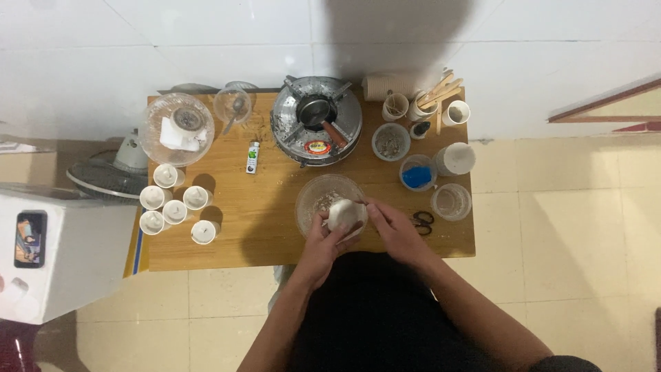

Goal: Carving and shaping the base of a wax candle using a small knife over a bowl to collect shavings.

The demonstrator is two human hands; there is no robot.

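Note:
My left hand (321,239) grips a small white cup-shaped candle (342,213) from below, holding it over a clear glass bowl (315,193) near the table's front edge. My right hand (390,224) touches the white candle's right side with its fingertips. Whether the right hand holds a tool is too small to tell. Black scissors (423,222) lie just right of my right hand.
On the wooden table (255,207) stand several small white candles (175,207) at the left, a glass bowl with white pieces (177,128), a metal stove with a small pot (317,118), cups with wooden sticks (434,103) and a blue-filled cup (416,173). A white box (62,248) stands at the left.

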